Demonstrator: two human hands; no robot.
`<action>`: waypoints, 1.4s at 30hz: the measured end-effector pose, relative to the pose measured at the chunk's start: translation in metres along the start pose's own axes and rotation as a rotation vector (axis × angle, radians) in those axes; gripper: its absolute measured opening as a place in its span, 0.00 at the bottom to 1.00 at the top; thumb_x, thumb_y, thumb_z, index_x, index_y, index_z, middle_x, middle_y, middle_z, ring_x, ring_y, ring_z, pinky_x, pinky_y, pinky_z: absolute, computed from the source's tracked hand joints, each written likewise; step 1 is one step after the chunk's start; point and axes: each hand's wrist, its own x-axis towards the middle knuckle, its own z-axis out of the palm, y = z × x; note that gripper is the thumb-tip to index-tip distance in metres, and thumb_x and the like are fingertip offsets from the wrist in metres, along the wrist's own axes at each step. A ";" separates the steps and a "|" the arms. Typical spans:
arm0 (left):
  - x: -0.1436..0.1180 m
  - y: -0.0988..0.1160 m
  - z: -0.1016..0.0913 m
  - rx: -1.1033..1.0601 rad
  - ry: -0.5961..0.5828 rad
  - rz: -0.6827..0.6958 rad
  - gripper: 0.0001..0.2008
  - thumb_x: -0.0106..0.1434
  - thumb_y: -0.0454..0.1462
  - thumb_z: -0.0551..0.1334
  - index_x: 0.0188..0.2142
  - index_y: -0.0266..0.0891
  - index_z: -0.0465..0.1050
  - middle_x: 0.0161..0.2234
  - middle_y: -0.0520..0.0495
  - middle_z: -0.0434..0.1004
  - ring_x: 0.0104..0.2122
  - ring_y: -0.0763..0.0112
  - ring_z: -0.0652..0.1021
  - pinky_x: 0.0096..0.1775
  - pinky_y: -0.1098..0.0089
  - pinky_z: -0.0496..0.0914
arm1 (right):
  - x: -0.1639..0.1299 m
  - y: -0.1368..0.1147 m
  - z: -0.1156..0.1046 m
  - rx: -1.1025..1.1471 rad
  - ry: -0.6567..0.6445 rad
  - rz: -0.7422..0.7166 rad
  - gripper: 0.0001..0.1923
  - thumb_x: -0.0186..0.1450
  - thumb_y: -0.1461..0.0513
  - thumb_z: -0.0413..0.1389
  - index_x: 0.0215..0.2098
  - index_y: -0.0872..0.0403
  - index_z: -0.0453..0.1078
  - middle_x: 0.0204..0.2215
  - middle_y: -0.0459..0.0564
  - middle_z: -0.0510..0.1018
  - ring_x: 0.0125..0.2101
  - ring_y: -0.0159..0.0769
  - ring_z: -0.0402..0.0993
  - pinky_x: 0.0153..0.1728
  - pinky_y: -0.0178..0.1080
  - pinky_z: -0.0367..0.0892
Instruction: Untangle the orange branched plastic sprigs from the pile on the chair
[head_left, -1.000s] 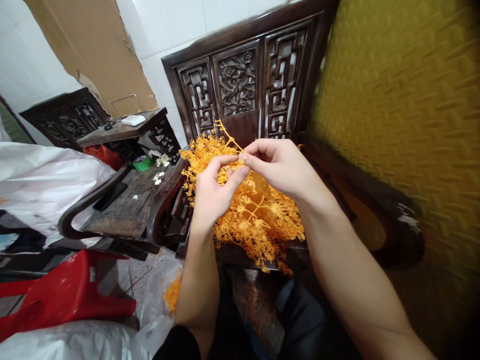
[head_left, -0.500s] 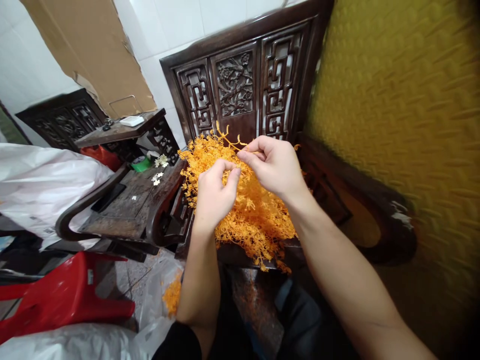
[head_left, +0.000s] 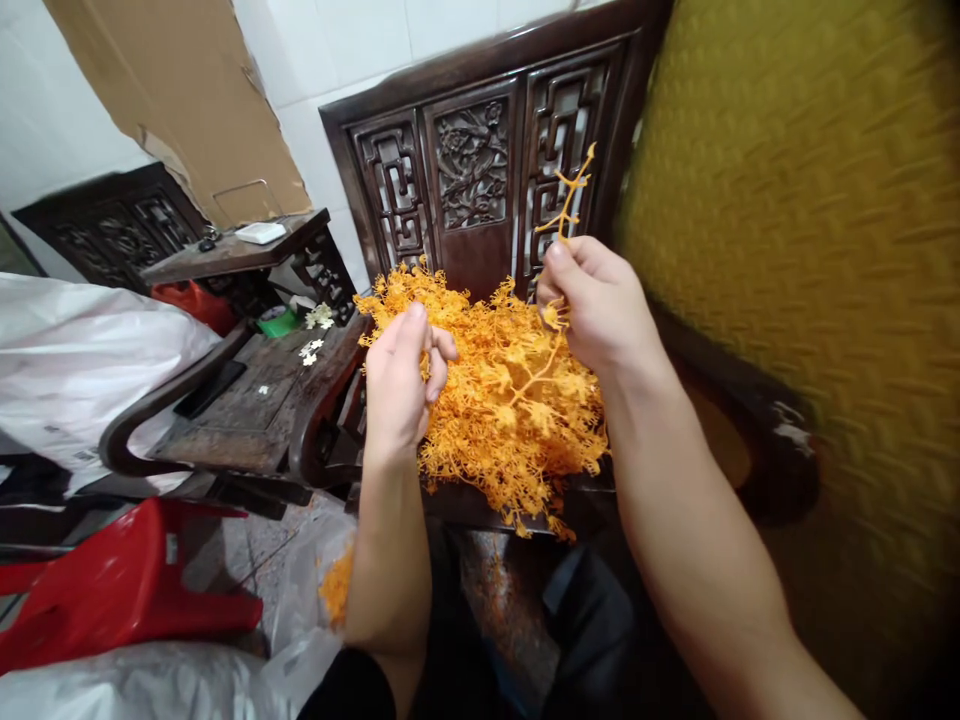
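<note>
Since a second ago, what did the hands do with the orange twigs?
The right hand pulled away up and to the right, lifting one orange sprig clear in its grip. The left hand let go and dropped to the orange pile, fingers loose. The pile and carved chair stayed put.

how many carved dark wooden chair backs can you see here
2: one carved dark wooden chair back right behind the orange plastic sprig pile, another far left by the cardboard sheet. More may be hidden.
</note>
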 end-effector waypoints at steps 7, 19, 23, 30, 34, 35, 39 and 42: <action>0.006 -0.016 0.000 0.235 -0.056 0.043 0.13 0.64 0.44 0.72 0.45 0.41 0.79 0.33 0.49 0.82 0.21 0.78 0.70 0.23 0.73 0.62 | -0.017 -0.014 0.020 -0.123 -0.088 -0.060 0.23 0.67 0.40 0.61 0.35 0.48 0.64 0.23 0.44 0.65 0.24 0.31 0.57 0.25 0.38 0.53; 0.008 -0.022 0.001 0.296 -0.165 0.152 0.10 0.70 0.40 0.64 0.33 0.42 0.68 0.29 0.53 0.69 0.29 0.73 0.69 0.35 0.70 0.66 | -0.028 -0.019 0.025 -0.039 -0.403 0.082 0.24 0.63 0.42 0.67 0.40 0.48 0.66 0.23 0.40 0.67 0.21 0.28 0.59 0.22 0.37 0.54; 0.011 -0.026 -0.004 0.261 -0.082 0.195 0.10 0.71 0.42 0.65 0.36 0.42 0.68 0.31 0.52 0.68 0.31 0.73 0.70 0.36 0.71 0.67 | -0.029 -0.018 0.022 -0.066 -0.509 0.138 0.26 0.54 0.51 0.76 0.37 0.52 0.68 0.26 0.42 0.73 0.26 0.29 0.68 0.27 0.36 0.62; 0.010 -0.038 0.002 0.295 0.134 0.479 0.14 0.70 0.47 0.66 0.37 0.42 0.69 0.33 0.49 0.72 0.35 0.70 0.75 0.39 0.68 0.71 | -0.034 -0.032 0.027 -0.112 -0.542 0.206 0.19 0.52 0.57 0.76 0.29 0.55 0.72 0.23 0.42 0.73 0.24 0.26 0.66 0.25 0.35 0.60; 0.004 -0.039 0.005 0.266 0.244 0.541 0.14 0.70 0.48 0.67 0.37 0.42 0.69 0.30 0.51 0.70 0.31 0.72 0.74 0.35 0.69 0.70 | -0.037 -0.039 0.029 -0.104 -0.525 0.223 0.20 0.50 0.57 0.77 0.29 0.55 0.72 0.21 0.42 0.72 0.23 0.27 0.64 0.24 0.35 0.58; 0.002 -0.038 0.006 0.247 0.265 0.552 0.14 0.70 0.48 0.67 0.37 0.41 0.69 0.29 0.52 0.69 0.29 0.73 0.73 0.34 0.70 0.69 | -0.037 -0.040 0.030 -0.103 -0.527 0.221 0.19 0.50 0.57 0.77 0.30 0.54 0.72 0.21 0.42 0.71 0.22 0.27 0.63 0.24 0.35 0.58; -0.005 -0.037 0.020 0.104 0.324 0.587 0.12 0.70 0.44 0.68 0.37 0.41 0.69 0.27 0.56 0.66 0.22 0.79 0.69 0.26 0.73 0.62 | -0.040 -0.048 0.038 -0.164 -0.559 0.152 0.09 0.56 0.64 0.70 0.31 0.55 0.74 0.20 0.41 0.70 0.21 0.26 0.62 0.22 0.35 0.56; -0.002 -0.026 0.017 -0.012 0.349 0.593 0.14 0.69 0.44 0.69 0.35 0.41 0.66 0.25 0.58 0.62 0.19 0.81 0.63 0.21 0.73 0.55 | -0.036 -0.045 0.040 -0.304 -0.559 0.080 0.05 0.58 0.69 0.65 0.28 0.56 0.76 0.20 0.43 0.73 0.21 0.27 0.64 0.23 0.36 0.57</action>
